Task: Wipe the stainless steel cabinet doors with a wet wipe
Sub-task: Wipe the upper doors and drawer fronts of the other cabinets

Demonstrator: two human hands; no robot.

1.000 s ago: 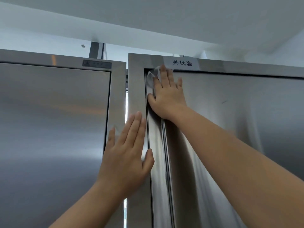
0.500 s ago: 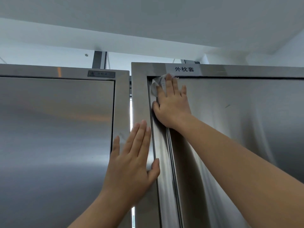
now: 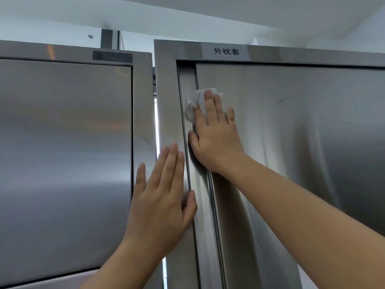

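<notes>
Both hands are flat, straight-fingered; the right hand (image 3: 216,139) is pressing the wet wipe (image 3: 194,102) onto the door (image 3: 302,142). The left hand (image 3: 160,209) is bracing on the frame (image 3: 168,101).

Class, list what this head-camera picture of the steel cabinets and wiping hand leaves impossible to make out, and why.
Head view:
1. Writing on the small dark nameplate atop the left steel cabinet: blurred, too small.
2. Most of the crumpled white wet wipe: covered by the right hand.
3. The right stainless steel cabinet door: cut off by right and bottom edges.
</notes>
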